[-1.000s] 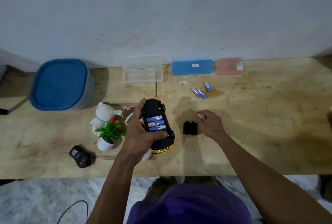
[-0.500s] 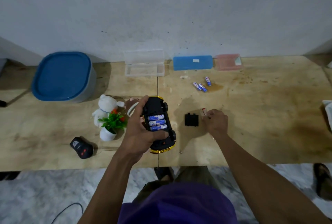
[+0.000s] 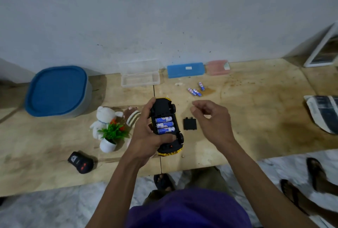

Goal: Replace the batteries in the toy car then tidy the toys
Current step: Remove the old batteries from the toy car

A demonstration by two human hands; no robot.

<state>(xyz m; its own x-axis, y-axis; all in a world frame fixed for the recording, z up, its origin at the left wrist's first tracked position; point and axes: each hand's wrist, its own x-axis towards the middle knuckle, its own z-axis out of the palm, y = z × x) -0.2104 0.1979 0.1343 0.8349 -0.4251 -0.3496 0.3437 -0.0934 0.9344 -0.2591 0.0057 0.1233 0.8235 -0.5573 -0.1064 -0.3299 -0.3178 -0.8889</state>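
A: Three blue batteries (image 3: pixel 164 125) sit side by side in the open bay of the toy car (image 3: pixel 165 127), underside up. Left hand (image 3: pixel 146 136) is clamped round the car, thumb on its near end, above the table (image 3: pixel 256 118).

B: Right hand (image 3: pixel 212 118)?

A: Raised, fingers loosely curled, holding nothing; it hovers just beside the black battery cover (image 3: pixel 190 124), which lies flat right of the car.

B: Containers?

A: Clear case (image 3: pixel 140 79) by the wall, lid up, tray looks bare. Blue case (image 3: pixel 185 70) and pink case (image 3: pixel 217 67) closed; contents cannot be told. Blue-lidded tub (image 3: pixel 57 90) closed at far left. Three loose batteries (image 3: pixel 196 89) lie near the blue case.
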